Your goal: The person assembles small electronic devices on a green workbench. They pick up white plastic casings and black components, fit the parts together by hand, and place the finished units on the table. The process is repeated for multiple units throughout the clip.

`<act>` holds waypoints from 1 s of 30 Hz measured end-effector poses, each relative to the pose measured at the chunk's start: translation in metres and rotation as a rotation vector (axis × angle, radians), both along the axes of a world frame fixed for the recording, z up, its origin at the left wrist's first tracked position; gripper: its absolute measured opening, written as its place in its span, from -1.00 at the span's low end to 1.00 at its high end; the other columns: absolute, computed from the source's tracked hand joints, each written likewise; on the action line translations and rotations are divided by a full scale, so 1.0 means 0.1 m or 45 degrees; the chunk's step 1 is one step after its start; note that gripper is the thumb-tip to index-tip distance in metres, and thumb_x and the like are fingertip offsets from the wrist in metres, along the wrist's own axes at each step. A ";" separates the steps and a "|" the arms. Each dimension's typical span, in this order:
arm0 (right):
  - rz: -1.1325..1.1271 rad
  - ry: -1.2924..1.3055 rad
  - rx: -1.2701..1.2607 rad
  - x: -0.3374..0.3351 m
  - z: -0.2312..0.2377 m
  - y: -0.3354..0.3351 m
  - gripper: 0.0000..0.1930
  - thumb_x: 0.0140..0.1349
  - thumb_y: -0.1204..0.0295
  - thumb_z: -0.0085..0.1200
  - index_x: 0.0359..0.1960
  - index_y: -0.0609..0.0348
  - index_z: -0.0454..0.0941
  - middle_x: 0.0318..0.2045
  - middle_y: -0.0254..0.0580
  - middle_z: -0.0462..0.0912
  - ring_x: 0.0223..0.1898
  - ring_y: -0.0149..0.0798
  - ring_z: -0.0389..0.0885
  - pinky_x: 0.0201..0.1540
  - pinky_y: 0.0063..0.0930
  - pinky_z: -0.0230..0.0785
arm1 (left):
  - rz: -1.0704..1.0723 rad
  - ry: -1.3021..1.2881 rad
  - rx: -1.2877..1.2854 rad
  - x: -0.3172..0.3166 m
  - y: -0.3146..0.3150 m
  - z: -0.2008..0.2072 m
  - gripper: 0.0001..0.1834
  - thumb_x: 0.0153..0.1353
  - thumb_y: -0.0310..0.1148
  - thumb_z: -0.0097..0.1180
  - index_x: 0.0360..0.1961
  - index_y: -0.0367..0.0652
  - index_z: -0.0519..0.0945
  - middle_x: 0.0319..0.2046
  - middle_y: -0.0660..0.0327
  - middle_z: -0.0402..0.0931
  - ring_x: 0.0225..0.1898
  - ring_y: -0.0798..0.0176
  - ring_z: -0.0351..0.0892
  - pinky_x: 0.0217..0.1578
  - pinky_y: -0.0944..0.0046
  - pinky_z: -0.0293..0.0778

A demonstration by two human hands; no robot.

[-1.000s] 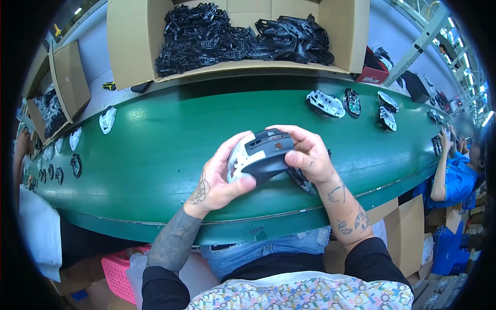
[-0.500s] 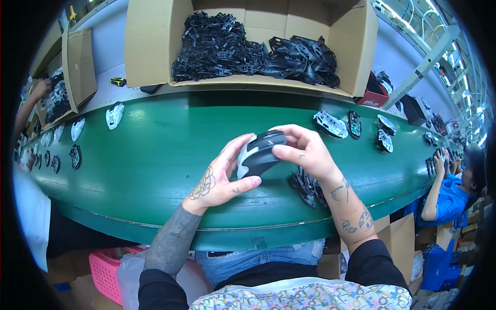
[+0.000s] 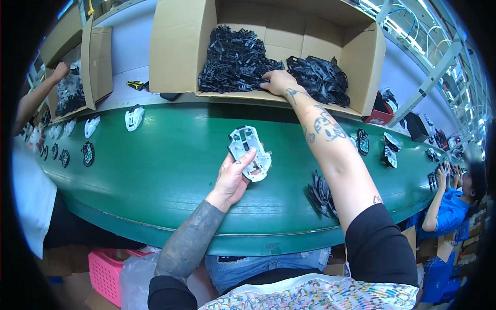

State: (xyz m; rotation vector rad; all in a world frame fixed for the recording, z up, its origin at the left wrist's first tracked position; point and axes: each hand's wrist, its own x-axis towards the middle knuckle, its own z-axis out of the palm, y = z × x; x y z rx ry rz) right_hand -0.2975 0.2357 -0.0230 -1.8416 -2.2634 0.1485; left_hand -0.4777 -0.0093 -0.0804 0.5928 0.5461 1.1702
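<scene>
My left hand point(image 3: 233, 178) is closed around a computer mouse shell point(image 3: 261, 168), above the green work surface. The pale inner side of the shell faces up, and my thumb presses on it. With my right arm stretched forward, my right hand point(image 3: 280, 82) is in the cardboard box point(image 3: 289, 50), its bent fingers at the edge of a heap of small black plastic parts point(image 3: 232, 62). What the fingertips pinch there, if anything, is too small to tell. Beside that hand lies a second heap of larger black shell pieces point(image 3: 323, 77).
A stack of black shell pieces point(image 3: 321, 195) lies near my right forearm. White mouse shells point(image 3: 134, 118) and small circuit boards point(image 3: 88, 153) are spread over the green surface point(image 3: 170, 175). A yellow-black tool point(image 3: 135, 84) rests on the ledge. Other people work at both sides.
My right hand has let go of the mouse shell and reached forward into the box. My left hand now holds the shell alone, turned so its pale inside shows.
</scene>
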 end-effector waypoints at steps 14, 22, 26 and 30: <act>0.074 0.556 0.436 -0.01 0.29 -0.87 -0.78 0.01 0.30 0.34 -0.34 0.13 0.72 -0.41 -0.11 0.72 -0.36 -0.23 0.71 -0.19 -0.46 0.51 | 0.121 -0.037 0.081 -0.04 -0.03 0.03 -0.54 0.19 -0.28 0.28 0.07 -0.13 0.43 -0.07 0.14 0.56 0.00 0.13 0.59 -0.05 0.18 0.52; 0.210 0.885 0.537 -0.06 0.17 -1.62 -0.84 0.07 0.36 0.26 -0.36 0.16 0.71 -0.46 -0.12 0.69 -0.44 -0.29 0.68 -0.31 -0.46 0.51 | 0.250 0.155 0.204 -0.04 -0.02 -0.09 -0.61 0.16 -0.40 0.29 0.00 -0.14 0.48 -0.12 0.20 0.58 -0.05 0.18 0.61 -0.04 0.19 0.52; 0.252 1.000 0.180 -0.16 0.07 -2.38 -0.85 0.08 0.44 0.27 -0.32 0.21 0.72 -0.45 -0.17 0.69 -0.46 -0.43 0.66 -0.34 -0.56 0.52 | 0.356 0.210 0.311 0.02 -0.09 0.05 -0.56 0.12 -0.46 0.33 0.02 -0.16 0.46 -0.13 0.23 0.58 -0.11 0.30 0.59 -0.04 0.29 0.51; 0.323 1.168 0.060 -0.06 -0.02 -2.50 -0.84 0.11 0.45 0.25 -0.29 0.23 0.70 -0.42 -0.19 0.69 -0.43 -0.39 0.66 -0.30 -0.55 0.53 | 0.391 0.367 0.423 0.08 -0.11 -0.02 -0.51 0.09 -0.44 0.37 0.03 -0.15 0.45 -0.14 0.28 0.56 -0.11 0.37 0.55 -0.03 0.32 0.48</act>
